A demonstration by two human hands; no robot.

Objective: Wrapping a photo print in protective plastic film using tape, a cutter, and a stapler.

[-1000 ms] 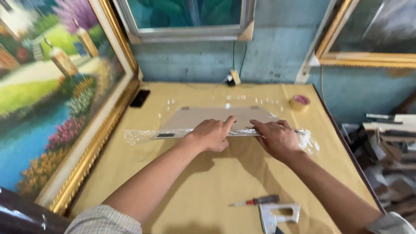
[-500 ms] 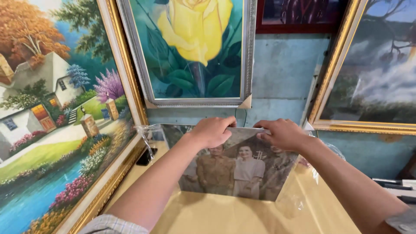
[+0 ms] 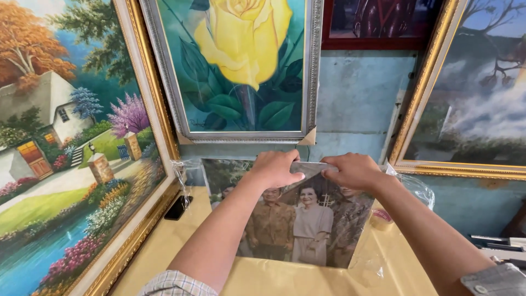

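The photo (image 3: pixel 296 230), a colour group portrait in clear plastic wrap, stood upright on the tan surface (image 3: pixel 181 241). Both hands, left (image 3: pixel 276 169) and right (image 3: pixel 353 171), pinched its top edge in a closed grip.

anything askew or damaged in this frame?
Little. The photo print, held upright by the left hand and right hand at its top edge, hangs slightly crooked, and its clear plastic wrap is loose and crumpled at the sides. The yellow rose painting leans tilted against the wall. No damage visible.
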